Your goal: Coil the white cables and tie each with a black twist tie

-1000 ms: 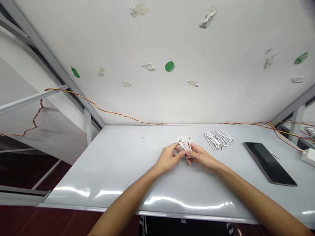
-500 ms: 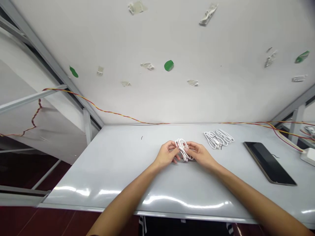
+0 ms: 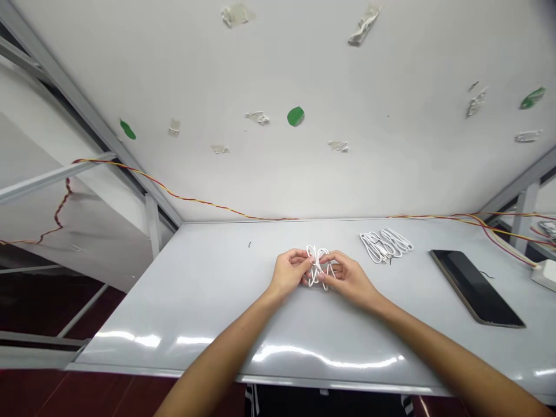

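A coiled white cable (image 3: 318, 267) is held between my two hands, above the middle of the grey table (image 3: 208, 289). My left hand (image 3: 292, 271) pinches its left side with thumb and fingers. On the other side, the thumb and fingers of my right hand (image 3: 344, 277) close on the coil. The loops fan out above and below a narrow middle. To the right of my hands, further back on the table, lie two more white cable bundles (image 3: 377, 247) side by side.
A dark tablet-like device (image 3: 475, 286) lies at the right, with a white box (image 3: 545, 273) beyond it. Red and yellow wires (image 3: 208, 203) run along the back wall. A small dark tie (image 3: 249, 244) lies at the back left. Metal frame bars flank the table.
The coil has turned more upright and its loops have spread into two sides pinched at the middle. My left hand has shifted slightly left, and the fingers of both hands have changed their hold.
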Motion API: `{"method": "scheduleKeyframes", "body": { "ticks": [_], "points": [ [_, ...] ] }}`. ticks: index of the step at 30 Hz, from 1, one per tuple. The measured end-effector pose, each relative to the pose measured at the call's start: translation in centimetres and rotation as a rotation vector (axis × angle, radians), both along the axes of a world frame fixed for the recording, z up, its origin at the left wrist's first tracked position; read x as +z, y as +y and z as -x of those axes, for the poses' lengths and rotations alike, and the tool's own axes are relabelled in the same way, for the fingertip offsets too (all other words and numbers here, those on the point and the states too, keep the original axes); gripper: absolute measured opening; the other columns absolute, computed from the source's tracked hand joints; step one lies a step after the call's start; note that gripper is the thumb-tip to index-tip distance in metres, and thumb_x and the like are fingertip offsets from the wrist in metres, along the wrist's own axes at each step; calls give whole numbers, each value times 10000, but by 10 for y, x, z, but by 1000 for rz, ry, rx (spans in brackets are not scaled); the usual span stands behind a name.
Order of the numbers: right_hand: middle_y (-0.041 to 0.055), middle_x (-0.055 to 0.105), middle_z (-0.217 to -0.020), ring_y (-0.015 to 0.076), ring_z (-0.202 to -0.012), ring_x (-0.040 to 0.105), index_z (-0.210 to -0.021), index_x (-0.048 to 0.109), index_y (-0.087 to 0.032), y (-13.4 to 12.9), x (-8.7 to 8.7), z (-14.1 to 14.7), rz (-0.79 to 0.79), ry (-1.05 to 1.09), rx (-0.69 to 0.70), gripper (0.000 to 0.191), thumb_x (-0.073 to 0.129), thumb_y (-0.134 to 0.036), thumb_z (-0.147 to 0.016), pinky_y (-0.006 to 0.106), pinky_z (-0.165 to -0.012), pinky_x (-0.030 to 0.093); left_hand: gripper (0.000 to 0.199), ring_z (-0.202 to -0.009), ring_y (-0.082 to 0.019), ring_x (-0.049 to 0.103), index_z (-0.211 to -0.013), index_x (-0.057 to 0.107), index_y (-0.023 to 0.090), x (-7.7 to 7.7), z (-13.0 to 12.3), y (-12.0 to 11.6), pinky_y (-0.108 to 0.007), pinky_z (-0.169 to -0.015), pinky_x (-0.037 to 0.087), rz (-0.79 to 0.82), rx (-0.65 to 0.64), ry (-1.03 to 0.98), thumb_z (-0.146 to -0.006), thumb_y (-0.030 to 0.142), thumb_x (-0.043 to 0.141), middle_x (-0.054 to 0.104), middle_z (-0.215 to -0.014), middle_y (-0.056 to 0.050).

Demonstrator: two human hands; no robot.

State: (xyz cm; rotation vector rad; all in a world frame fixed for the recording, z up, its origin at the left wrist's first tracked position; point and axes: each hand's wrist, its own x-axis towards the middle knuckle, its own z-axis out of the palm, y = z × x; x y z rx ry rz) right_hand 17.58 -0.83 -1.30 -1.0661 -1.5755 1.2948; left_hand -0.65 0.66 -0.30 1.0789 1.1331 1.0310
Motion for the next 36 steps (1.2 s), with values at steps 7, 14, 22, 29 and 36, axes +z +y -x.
{"method": "scheduleKeyframes", "body": {
  "ticks": [7, 14, 22, 29, 36],
  "points": [
    [87, 628, -1041, 230, -955, 618, -842, 666, -210, 9, -7, -9, -171, -224, -86, 240, 604, -438, -880, 353, -774, 519, 175, -561, -114, 606, -856, 663, 142, -5, 8, 6, -221, -505, 470, -211, 49, 281, -795, 304, 692, 682, -797, -37],
    [62, 672, -884, 217, -811, 627, -886, 626, -217, 12, 0, -17, -305, -291, -263, 188, 543, -386, -899, 349, -719, 500, 390, -613, -136, 650, -1240, 578, 250, 1, 19, 5, -262, -634, 505, -417, 58, 658, -854, 238, 632, 742, -909, -10],
    [47, 675, -831, 146, -564, 571, -1097, 660, -206, 11, -1, -16, -339, -342, -137, 254, 496, -317, -938, 276, -519, 467, 205, -738, -142, 646, -1049, 719, 202, -2, 21, 6, -268, -694, 532, -655, -57, 730, -895, 234, 587, 694, -997, -63],
    [50, 721, -946, 184, -797, 682, -1085, 723, -285, 5, -4, -14, -662, -345, -48, 268, 511, -208, -941, 293, -657, 552, 176, -859, -159, 684, -980, 759, 215, 1, 16, 2, -245, -698, 552, -699, -235, 463, -882, 215, 612, 745, -988, -51],
    [58, 749, -912, 206, -781, 698, -998, 754, -260, 4, 2, -10, -587, -301, -58, 227, 542, -279, -919, 328, -689, 575, 182, -877, -174, 702, -965, 776, 216, 3, 10, -3, -263, -732, 554, -648, -245, 432, -871, 247, 623, 762, -985, -55]
  ]
}}
